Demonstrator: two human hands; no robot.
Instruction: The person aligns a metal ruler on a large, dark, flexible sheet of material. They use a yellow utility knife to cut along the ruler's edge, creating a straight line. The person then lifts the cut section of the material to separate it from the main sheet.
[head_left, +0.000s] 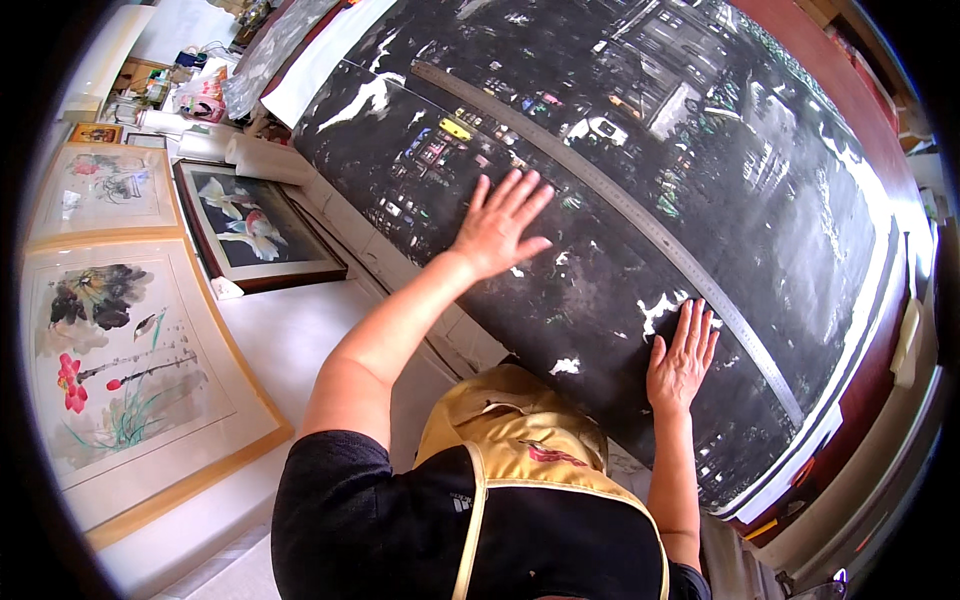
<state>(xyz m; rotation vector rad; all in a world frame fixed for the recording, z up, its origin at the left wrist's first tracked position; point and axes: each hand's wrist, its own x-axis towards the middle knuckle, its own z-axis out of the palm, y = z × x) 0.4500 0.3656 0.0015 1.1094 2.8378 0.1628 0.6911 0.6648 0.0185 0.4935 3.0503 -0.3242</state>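
Hands (497, 228) (682, 357) spread flat on glossy dark painting (600, 180), long metal ruler (610, 200) across

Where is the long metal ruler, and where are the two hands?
Long metal ruler (640, 215), head view: middle of its strip.
Left hand (495, 225), head view: back of the hand.
Right hand (680, 360), head view: back of the hand.

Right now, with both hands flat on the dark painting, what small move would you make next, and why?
Probably slide the left hand outward, smoothing the dark painting. Both palms lie flat, the right hand near the long metal ruler lying across the sheet.
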